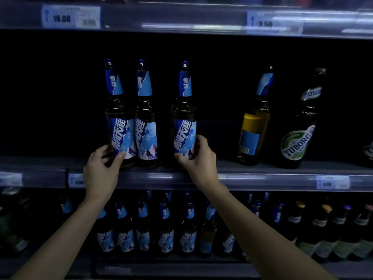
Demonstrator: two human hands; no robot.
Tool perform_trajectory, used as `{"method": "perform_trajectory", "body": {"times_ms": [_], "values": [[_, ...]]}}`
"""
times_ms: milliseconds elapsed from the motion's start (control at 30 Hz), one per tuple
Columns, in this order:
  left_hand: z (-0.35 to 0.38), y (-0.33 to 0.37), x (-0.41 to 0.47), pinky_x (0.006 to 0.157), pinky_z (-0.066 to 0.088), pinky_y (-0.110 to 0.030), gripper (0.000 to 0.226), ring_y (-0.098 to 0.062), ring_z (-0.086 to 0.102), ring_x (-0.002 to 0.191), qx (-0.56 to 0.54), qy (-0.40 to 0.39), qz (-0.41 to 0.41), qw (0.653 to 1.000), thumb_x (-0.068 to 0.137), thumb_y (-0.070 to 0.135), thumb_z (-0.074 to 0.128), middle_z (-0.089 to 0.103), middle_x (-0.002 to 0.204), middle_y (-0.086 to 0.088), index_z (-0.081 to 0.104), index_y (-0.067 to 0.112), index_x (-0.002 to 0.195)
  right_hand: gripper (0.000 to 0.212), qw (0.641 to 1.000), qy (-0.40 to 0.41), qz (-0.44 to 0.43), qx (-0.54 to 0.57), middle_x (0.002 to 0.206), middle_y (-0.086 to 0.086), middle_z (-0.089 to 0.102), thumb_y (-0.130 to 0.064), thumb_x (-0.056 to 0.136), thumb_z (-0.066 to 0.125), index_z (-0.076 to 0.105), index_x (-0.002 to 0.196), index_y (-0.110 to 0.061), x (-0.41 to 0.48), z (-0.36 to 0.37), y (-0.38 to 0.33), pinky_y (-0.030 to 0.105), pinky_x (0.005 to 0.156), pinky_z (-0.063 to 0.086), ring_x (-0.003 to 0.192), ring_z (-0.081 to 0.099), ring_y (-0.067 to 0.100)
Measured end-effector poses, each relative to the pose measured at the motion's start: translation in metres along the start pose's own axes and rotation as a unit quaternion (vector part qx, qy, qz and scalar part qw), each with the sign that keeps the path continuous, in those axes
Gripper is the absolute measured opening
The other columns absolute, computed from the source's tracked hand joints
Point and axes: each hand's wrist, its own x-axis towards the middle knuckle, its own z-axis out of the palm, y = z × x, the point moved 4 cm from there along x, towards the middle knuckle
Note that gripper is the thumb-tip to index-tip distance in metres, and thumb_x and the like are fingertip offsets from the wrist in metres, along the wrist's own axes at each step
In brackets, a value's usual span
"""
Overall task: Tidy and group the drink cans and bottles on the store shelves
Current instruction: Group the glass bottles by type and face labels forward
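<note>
- On the middle shelf (226, 166), at its left, my left hand (102, 170) gripped the first blue-label bottle (119, 122) low on its body. My thumb lay across the label and my fingers curled round behind.
- Just beside it, touching or nearly so, stood the second blue-label bottle (146, 126), which neither hand held.
- Past a small gap, my right hand (198, 158) held the third blue-label bottle (184, 126) the same way, with my thumb at the label's bottom edge and my fingers wrapped round the far side.
- I took all three for full glass: heavy, rigid, breakable, and tall enough to tip. The labels looked glossy and probably slick, so a low grip on the body seemed safer for sliding them together than the thin neck.
- Well apart to the right stood a turned bottle (253, 128) with its back label facing out. Next to it was a green Tuborg bottle (298, 134), and both stood upright near the shelf's front.
</note>
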Motion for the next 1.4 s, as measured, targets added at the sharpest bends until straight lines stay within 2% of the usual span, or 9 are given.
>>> {"method": "perform_trajectory", "body": {"times_ms": [333, 467, 567, 633, 733, 833, 900, 1100, 1400], "values": [[0.000, 0.000, 0.001, 0.092, 0.049, -0.042, 0.064, -0.024, 0.057, 0.111, 0.007, -0.017, 0.000, 1.000, 0.086, 0.045, 0.063, 0.055, 0.131, -0.012, 0.047, 0.010, 0.136, 0.065, 1.000, -0.004, 0.007, 0.002, 0.115, 0.000, 0.062, -0.033, 0.076, 0.081, 0.045, 0.128, -0.023, 0.000, 0.024, -0.003, 0.034, 0.088, 0.056, 0.104, 0.061, 0.012], [0.001, 0.001, 0.000, 0.094, 0.046, -0.040, 0.063, -0.024, 0.055, 0.115, -0.005, -0.023, -0.017, 1.000, 0.087, 0.042, 0.064, 0.054, 0.132, -0.013, 0.045, 0.009, 0.137, 0.066, 0.999, -0.024, 0.019, 0.013, 0.119, 0.001, 0.060, -0.032, 0.078, 0.080, 0.043, 0.132, -0.021, -0.002, 0.024, -0.007, 0.035, 0.091, 0.055, 0.106, 0.060, 0.011], [0.002, 0.009, -0.009, 0.096, 0.043, -0.037, 0.063, -0.023, 0.051, 0.120, -0.012, -0.014, -0.021, 1.000, 0.086, 0.038, 0.067, 0.050, 0.135, -0.012, 0.044, 0.009, 0.136, 0.070, 0.999, -0.030, 0.029, -0.001, 0.132, 0.002, 0.056, -0.035, 0.084, 0.076, 0.039, 0.140, -0.017, -0.007, 0.006, -0.011, 0.021, 0.098, 0.044, 0.115, 0.054, 0.010], [0.001, 0.017, -0.020, 0.098, 0.041, -0.034, 0.062, -0.019, 0.047, 0.121, -0.015, 0.011, -0.015, 1.000, 0.085, 0.036, 0.068, 0.043, 0.136, -0.009, 0.042, 0.011, 0.135, 0.068, 0.998, 0.045, 0.039, -0.036, 0.141, 0.003, 0.049, -0.035, 0.089, 0.070, 0.038, 0.144, -0.012, -0.009, -0.021, -0.008, 0.021, 0.103, 0.036, 0.128, 0.047, 0.014], [0.005, 0.027, -0.035, 0.099, 0.037, -0.029, 0.058, -0.015, 0.043, 0.121, -0.026, 0.019, -0.003, 0.999, 0.086, 0.032, 0.069, 0.040, 0.134, -0.006, 0.043, 0.013, 0.133, 0.057, 0.970, 0.219, 0.028, -0.105, 0.135, 0.011, 0.046, -0.027, 0.090, 0.069, 0.044, 0.137, -0.006, -0.008, -0.076, 0.006, 0.029, 0.105, 0.037, 0.126, 0.044, 0.023], [0.015, 0.038, -0.046, 0.101, 0.036, -0.029, 0.052, -0.018, 0.044, 0.122, -0.003, 0.016, 0.036, 0.999, 0.085, 0.032, 0.069, 0.038, 0.134, -0.003, 0.047, 0.013, 0.129, 0.065, 0.939, 0.305, 0.061, -0.149, 0.138, 0.019, 0.039, -0.024, 0.085, 0.073, 0.041, 0.136, 0.000, -0.003, -0.122, 0.024, 0.025, 0.101, 0.030, 0.128, 0.038, 0.031], [0.023, 0.045, -0.052, 0.102, 0.035, -0.030, 0.050, -0.021, 0.044, 0.122, 0.013, 0.022, 0.061, 0.998, 0.084, 0.030, 0.070, 0.037, 0.133, -0.004, 0.048, 0.012, 0.126, 0.072, 0.941, 0.292, 0.098, -0.141, 0.140, 0.019, 0.037, -0.026, 0.084, 0.075, 0.037, 0.138, 0.001, 0.003, -0.135, 0.035, 0.022, 0.101, 0.028, 0.130, 0.036, 0.033], [0.051, 0.050, -0.074, 0.099, 0.042, -0.042, 0.040, -0.025, 0.047, 0.113, 0.107, -0.039, 0.126, 0.986, 0.084, 0.028, 0.070, 0.048, 0.114, -0.006, 0.061, 0.005, 0.115, 0.080, 0.952, 0.222, 0.151, -0.146, 0.132, 0.018, 0.041, -0.039, 0.074, 0.083, 0.036, 0.129, -0.004, 0.021, -0.135, 0.050, 0.046, 0.093, 0.044, 0.120, 0.046, 0.037], [0.059, 0.046, -0.082, 0.094, 0.043, -0.048, 0.045, -0.028, 0.047, 0.109, 0.230, -0.086, 0.169, 0.954, 0.086, 0.034, 0.067, 0.055, 0.111, -0.008, 0.064, 0.006, 0.121, 0.076, 0.970, 0.171, 0.112, -0.133, 0.124, 0.013, 0.053, -0.041, 0.073, 0.081, 0.044, 0.129, -0.007, 0.020, -0.135, 0.052, 0.044, 0.093, 0.049, 0.111, 0.054, 0.028]]}}
